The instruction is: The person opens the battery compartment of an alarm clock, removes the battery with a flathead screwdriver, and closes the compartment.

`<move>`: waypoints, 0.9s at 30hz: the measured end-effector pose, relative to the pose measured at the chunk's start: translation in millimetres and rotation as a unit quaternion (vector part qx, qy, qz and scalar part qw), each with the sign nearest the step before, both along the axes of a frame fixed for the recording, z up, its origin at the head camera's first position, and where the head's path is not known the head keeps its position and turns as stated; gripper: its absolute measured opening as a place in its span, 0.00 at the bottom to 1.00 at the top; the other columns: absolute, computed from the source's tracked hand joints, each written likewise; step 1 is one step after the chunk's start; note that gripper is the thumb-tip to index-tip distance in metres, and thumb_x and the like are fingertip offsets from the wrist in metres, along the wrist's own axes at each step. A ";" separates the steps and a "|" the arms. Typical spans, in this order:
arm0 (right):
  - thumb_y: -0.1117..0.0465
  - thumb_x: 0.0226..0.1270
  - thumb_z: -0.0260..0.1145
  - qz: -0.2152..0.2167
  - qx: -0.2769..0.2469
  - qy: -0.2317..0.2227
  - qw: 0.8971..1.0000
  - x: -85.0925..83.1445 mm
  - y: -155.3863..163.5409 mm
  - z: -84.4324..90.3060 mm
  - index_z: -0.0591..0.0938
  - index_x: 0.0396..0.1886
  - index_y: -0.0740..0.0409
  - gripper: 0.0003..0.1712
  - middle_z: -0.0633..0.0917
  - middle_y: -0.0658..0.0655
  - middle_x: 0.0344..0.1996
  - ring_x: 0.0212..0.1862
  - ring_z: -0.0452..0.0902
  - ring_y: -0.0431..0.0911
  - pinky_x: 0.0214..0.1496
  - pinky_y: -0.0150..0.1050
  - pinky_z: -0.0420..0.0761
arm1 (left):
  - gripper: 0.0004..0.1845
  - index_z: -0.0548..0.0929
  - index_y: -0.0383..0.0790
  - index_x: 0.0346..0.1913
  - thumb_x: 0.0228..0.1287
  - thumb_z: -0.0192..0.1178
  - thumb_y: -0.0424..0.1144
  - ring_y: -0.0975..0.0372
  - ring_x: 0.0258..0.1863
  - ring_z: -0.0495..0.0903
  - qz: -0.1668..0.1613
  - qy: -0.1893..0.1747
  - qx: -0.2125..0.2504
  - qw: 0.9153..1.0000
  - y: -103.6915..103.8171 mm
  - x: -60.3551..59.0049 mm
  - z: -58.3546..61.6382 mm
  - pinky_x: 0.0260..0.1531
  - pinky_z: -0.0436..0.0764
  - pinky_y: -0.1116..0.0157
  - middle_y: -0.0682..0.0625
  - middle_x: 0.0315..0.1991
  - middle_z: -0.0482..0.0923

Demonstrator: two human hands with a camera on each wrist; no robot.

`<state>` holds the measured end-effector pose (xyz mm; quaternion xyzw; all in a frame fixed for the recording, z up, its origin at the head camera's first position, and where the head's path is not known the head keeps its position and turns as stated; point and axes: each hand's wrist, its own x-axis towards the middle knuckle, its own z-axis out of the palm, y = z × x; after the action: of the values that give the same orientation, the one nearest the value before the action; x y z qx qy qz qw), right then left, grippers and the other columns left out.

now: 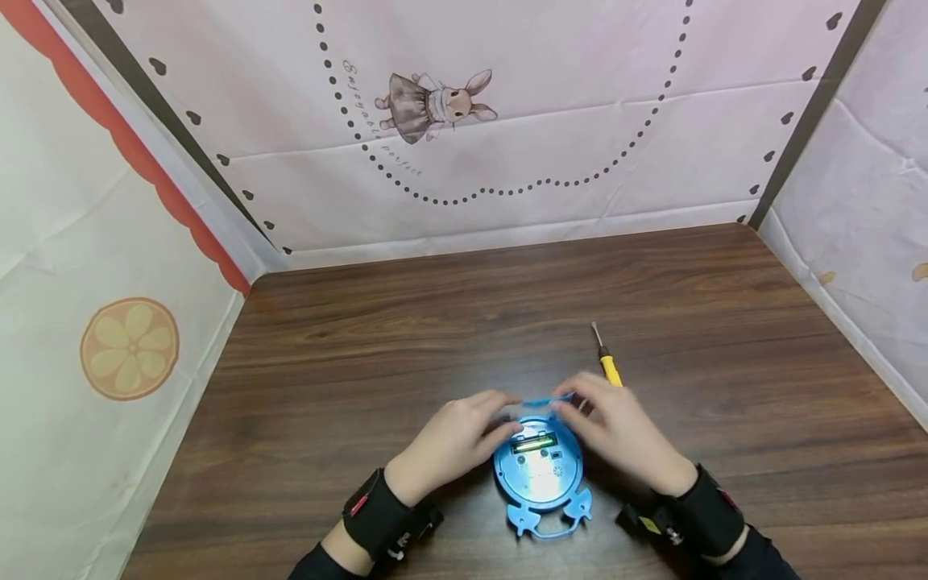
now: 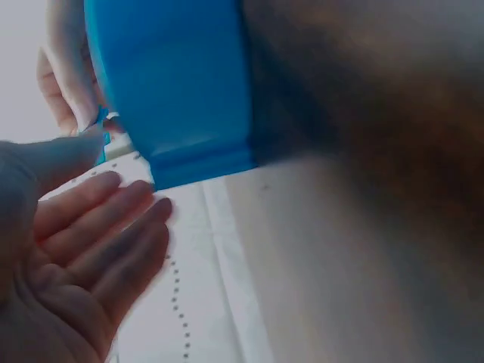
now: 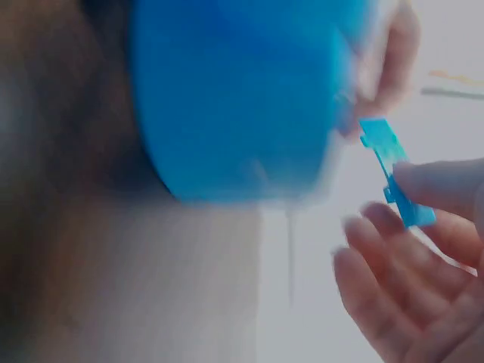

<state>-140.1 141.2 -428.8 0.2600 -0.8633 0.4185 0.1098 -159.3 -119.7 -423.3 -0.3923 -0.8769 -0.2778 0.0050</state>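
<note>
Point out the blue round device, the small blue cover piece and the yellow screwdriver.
blue round device [image 1: 540,475], head view, on its open back face.
small blue cover piece [image 3: 397,175], right wrist view, mid-strip.
yellow screwdriver [image 1: 611,369], head view, on the yellow handle.

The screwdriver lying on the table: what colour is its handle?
Yellow. The screwdriver shows best in the head view, just beyond the right hand.
</note>
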 end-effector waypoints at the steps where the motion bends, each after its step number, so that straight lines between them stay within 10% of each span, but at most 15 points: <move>1: 0.65 0.71 0.68 -0.030 -0.011 0.011 0.999 -2.1 6.5 3.3 0.85 0.43 0.53 0.05 0.82 0.45 0.37 0.37 0.77 0.35 0.37 0.32 0.80 | 0.18 0.80 0.39 0.60 0.76 0.58 0.46 0.61 0.49 0.84 0.005 -0.006 -0.006 1.000 -2.3 0.2 2.9 0.48 0.83 0.64 0.48 0.53 0.84; 9: 0.47 0.74 0.64 -0.244 -0.042 -0.095 0.964 -28.4 78.3 12.1 0.86 0.54 0.58 0.22 0.86 0.58 0.41 0.38 0.77 0.41 0.34 0.29 0.73 | 0.22 0.83 0.41 0.60 0.73 0.60 0.52 0.66 0.46 0.82 0.002 -0.126 -0.094 0.988 -21.9 -0.9 23.0 0.47 0.82 0.64 0.52 0.51 0.83; 19: 0.47 0.75 0.63 -0.167 0.057 -0.257 0.950 -98.2 117.2 -10.3 0.84 0.55 0.64 0.25 0.85 0.66 0.49 0.44 0.80 0.54 0.43 0.42 0.77 | 0.48 0.69 0.40 0.73 0.57 0.68 0.66 0.61 0.61 0.76 -0.007 -0.136 -0.185 0.973 -10.1 19.3 17.7 0.58 0.78 0.61 0.48 0.66 0.72; 27: 0.60 0.73 0.65 -0.182 0.105 -0.192 0.959 -109.3 108.8 -18.9 0.88 0.48 0.66 0.14 0.83 0.71 0.50 0.50 0.76 0.63 0.49 0.58 0.76 | 0.47 0.68 0.42 0.74 0.57 0.69 0.64 0.60 0.63 0.74 -0.006 -0.127 -0.187 0.974 -10.1 19.2 20.5 0.60 0.77 0.59 0.48 0.67 0.71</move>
<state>-249.4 249.9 -447.7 0.0237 -0.9399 0.3404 -0.0116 -140.1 -129.8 -402.7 -0.3525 -0.9045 -0.1567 -0.1817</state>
